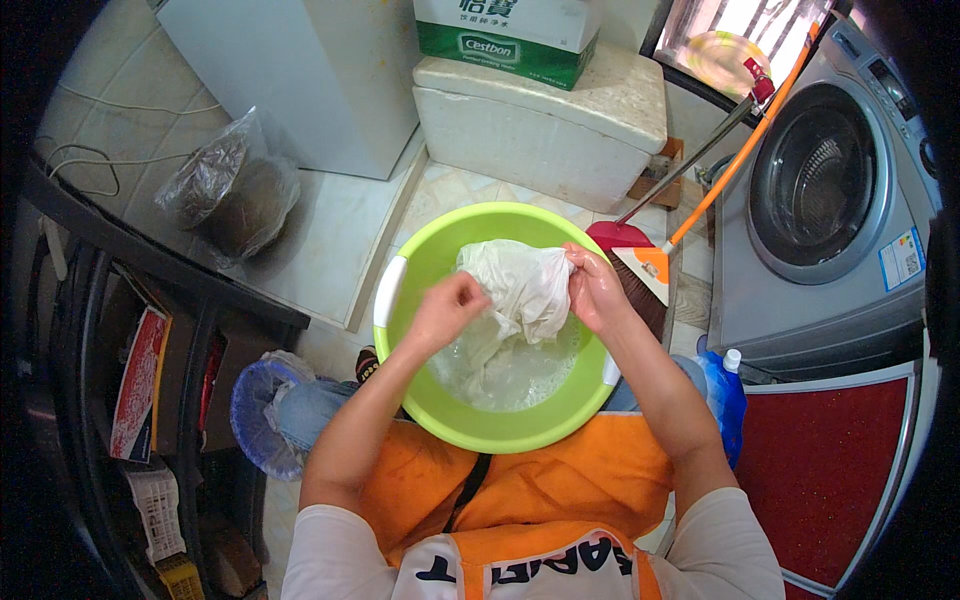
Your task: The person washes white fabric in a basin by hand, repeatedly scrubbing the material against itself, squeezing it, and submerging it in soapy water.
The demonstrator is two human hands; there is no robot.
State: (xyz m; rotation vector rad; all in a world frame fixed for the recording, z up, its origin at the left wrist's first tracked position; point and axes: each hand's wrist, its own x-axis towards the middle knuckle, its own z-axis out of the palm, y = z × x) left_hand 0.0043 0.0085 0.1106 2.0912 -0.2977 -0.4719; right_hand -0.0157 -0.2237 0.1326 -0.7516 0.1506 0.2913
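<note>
A green plastic basin [499, 435] with white handles stands in front of me, holding cloudy, sudsy water [525, 379]. Over the water a wet white cloth [525, 281] is lifted, its lower part trailing into the water. My right hand [596, 289] grips the cloth's upper right corner between thumb and fingers. At the cloth's left side is my left hand [450, 311], blurred, with curled fingers; whether it pinches the fabric cannot be told.
Behind the basin stands a white foam box [525, 142] with a green-and-white carton [502, 45] on it. A broom [645, 274] and red dustpan [619, 234] lean near the washing machine [817, 180]. A blue-rimmed lined bin [251, 420] and a blue detergent pouch [727, 405] flank my legs.
</note>
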